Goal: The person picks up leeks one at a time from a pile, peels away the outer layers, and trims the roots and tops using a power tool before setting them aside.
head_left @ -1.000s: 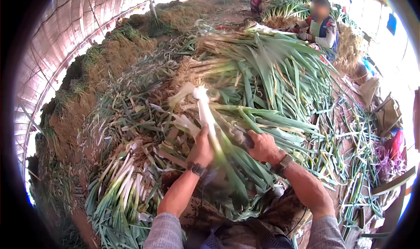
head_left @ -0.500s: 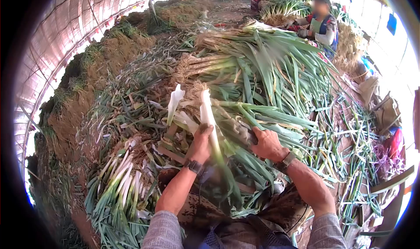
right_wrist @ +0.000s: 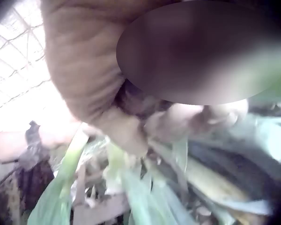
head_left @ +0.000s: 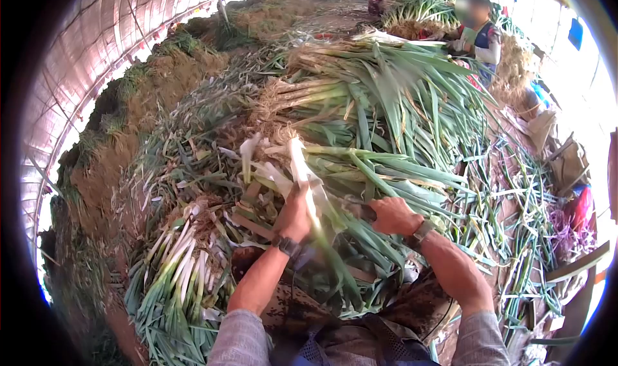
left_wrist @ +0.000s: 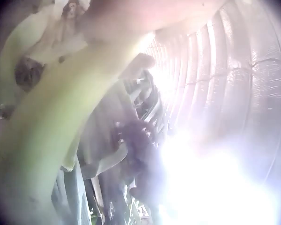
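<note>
My left hand [head_left: 295,213] grips a leek [head_left: 298,160] around its white stalk, root end pointing away and green leaves trailing toward my lap. A pale, thin outer leaf [head_left: 333,213] hangs off the stalk on the side of my right hand. That hand [head_left: 394,216], to the right of the leek, has its fingers curled around a dark knife-like tool [head_left: 367,213], whose far end is blurred. The left wrist view shows the pale green stalk [left_wrist: 61,112] close up. In the right wrist view, curled fingers [right_wrist: 178,119] hang over loose leaves.
A big pile of leeks [head_left: 412,102] lies ahead, roots to the left. A bundle of white-stalked leeks [head_left: 187,263] sits at my left. Leaf trimmings [head_left: 515,237] cover the ground at right. Another person [head_left: 477,41] is at the far right, beyond the pile.
A white peeled strip beside the leek has dropped slightly to the left. The pale outer leaf now stands out between my hands. The far person has shifted posture.
</note>
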